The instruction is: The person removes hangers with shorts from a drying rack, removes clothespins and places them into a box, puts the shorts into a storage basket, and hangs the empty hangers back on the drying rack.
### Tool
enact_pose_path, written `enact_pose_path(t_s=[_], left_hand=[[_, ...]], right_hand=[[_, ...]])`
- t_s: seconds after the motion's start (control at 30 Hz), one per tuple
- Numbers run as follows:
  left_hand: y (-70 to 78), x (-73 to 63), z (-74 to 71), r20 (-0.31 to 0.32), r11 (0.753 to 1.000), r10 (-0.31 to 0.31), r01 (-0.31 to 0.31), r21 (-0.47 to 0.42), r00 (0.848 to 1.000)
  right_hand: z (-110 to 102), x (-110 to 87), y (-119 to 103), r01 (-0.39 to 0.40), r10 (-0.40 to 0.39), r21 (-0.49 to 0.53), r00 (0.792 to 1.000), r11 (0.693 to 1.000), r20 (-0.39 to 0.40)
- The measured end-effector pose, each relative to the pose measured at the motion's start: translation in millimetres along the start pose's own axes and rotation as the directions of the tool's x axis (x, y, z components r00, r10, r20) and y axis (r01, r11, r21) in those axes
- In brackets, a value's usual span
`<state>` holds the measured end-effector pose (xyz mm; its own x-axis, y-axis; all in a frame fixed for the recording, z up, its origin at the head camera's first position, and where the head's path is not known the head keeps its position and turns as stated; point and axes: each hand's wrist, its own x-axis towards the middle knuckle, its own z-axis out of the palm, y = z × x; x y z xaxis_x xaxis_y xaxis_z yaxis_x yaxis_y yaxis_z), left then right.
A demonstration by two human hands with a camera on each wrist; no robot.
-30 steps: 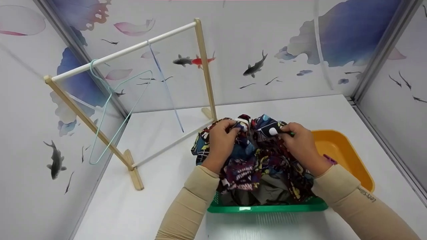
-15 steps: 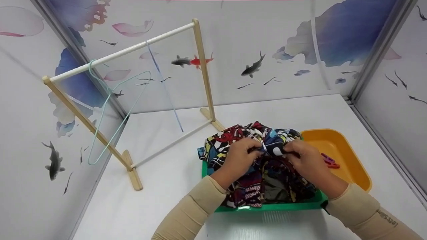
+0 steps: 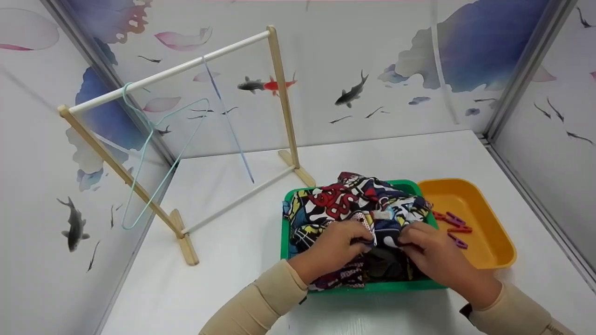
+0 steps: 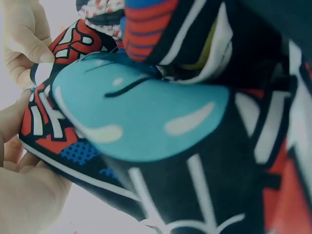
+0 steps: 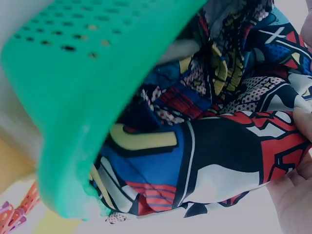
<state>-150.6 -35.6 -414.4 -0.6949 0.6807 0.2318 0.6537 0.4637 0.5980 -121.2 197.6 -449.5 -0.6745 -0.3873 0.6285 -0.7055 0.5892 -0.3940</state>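
A brightly patterned garment [image 3: 335,200], printed in red, black, white, blue and yellow, lies bunched in the green basket [image 3: 285,242]. My left hand [image 3: 337,244] pinches its edge between thumb and fingers, over the front half of the basket. Close by on the right, my right hand [image 3: 433,256] pinches the same edge, with a short stretch of cloth between the two hands. The left wrist view shows the garment's fabric [image 4: 136,107] spread large, both hands gripping its border. Darker cloth [image 3: 386,267] shows beneath, inside the basket.
An orange-yellow tray [image 3: 496,232] stands right of the basket, holding several red and purple clothespins [image 3: 458,229]. On the left stands a wooden drying rack [image 3: 170,72] with a mint hanger [image 3: 146,144] and a blue hanger [image 3: 228,118]. Printed walls border the white table.
Both hands have moved down toward the basket's front with the garment's edge and come closer together. The garment now lies flatter, revealing the basket's back rim and more clothespins.
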Motion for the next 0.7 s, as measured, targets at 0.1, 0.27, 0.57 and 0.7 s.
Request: enact_pose_path(t_s=[0.1, 0.27, 0.57, 0.7], left_hand=[[-0.3, -7.5, 0.8, 0.065, 0.997, 0.020, -0.025, 0.075, 0.998], [-1.6, -23.0, 0.6, 0.124, 0.951, 0.032, -0.069, 0.300, 0.992], [-7.9, -43.7, -4.3, 0.129, 0.842, -0.010, -0.061, 0.536, 0.992], [-15.3, -47.2, -4.5, 0.144, 0.808, -0.048, -0.047, 0.587, 0.988]], right_hand=[[0, -7.0, -3, 0.016, -0.014, -0.044, 0.998, 0.999, 0.058], [0, -13.0, -2, 0.055, -0.033, -0.143, 0.987, 0.988, 0.154], [-3, -10.9, 2, 0.061, -0.013, -0.170, 0.962, 0.984, 0.271], [-3, -6.8, 4, 0.023, 0.027, -0.123, 0.920, 0.992, 0.391]])
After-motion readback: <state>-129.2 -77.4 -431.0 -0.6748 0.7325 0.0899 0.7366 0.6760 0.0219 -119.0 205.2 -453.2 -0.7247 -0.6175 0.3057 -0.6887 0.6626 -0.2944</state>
